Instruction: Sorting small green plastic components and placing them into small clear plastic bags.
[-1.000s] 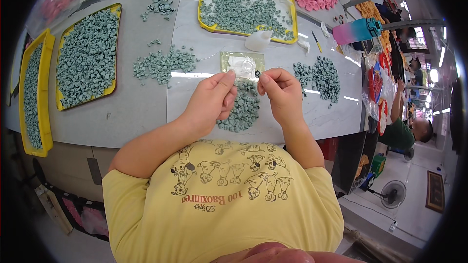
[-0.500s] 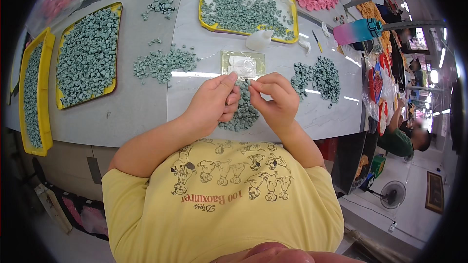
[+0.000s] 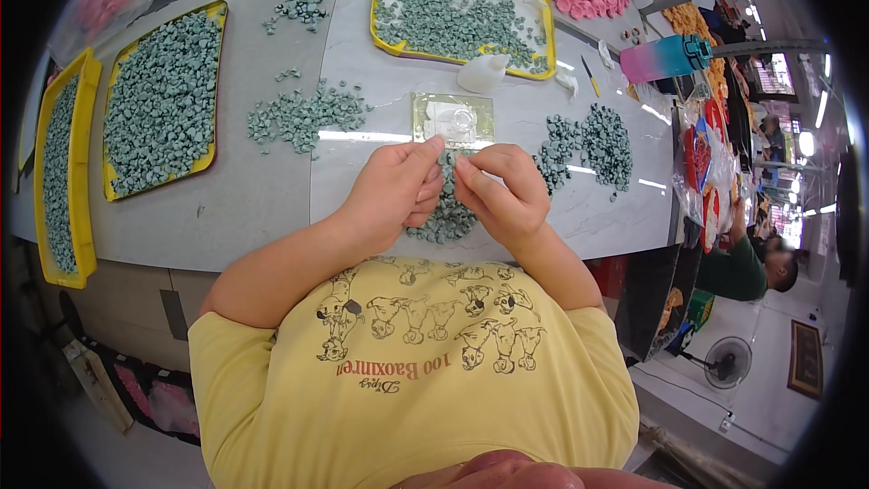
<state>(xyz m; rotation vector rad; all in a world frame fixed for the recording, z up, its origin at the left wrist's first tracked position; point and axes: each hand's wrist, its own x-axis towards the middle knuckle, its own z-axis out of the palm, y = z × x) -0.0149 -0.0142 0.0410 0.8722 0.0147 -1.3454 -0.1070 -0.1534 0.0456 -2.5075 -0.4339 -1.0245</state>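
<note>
My left hand (image 3: 396, 186) is closed, thumb pressed on curled fingers, over a pile of small grey-green pieces (image 3: 450, 220) at the table's near edge. Close beside it, my right hand (image 3: 509, 188) pinches with thumb and forefinger. A small grey-green piece (image 3: 447, 159) shows between the two sets of fingertips; its exact shape is too small to make out. Just beyond the fingers lies a clear yellowish square plate (image 3: 421, 114) with white paper and a round clear blob on it. Behind that stands a white squeeze bottle (image 3: 482, 74).
Yellow-rimmed trays (image 3: 215, 91) of green pieces stand at left, and another tray (image 3: 373, 14) at the back. Loose heaps (image 3: 308, 118) lie left and right. A knife (image 3: 590, 77) and a pink-blue water bottle (image 3: 663, 59) are back right. A co-worker's sleeve (image 3: 738, 270) shows far right.
My right hand has moved slightly left, its fingertips now closer to my left thumb. My left hand has barely moved. The co-worker at right has shifted a little.
</note>
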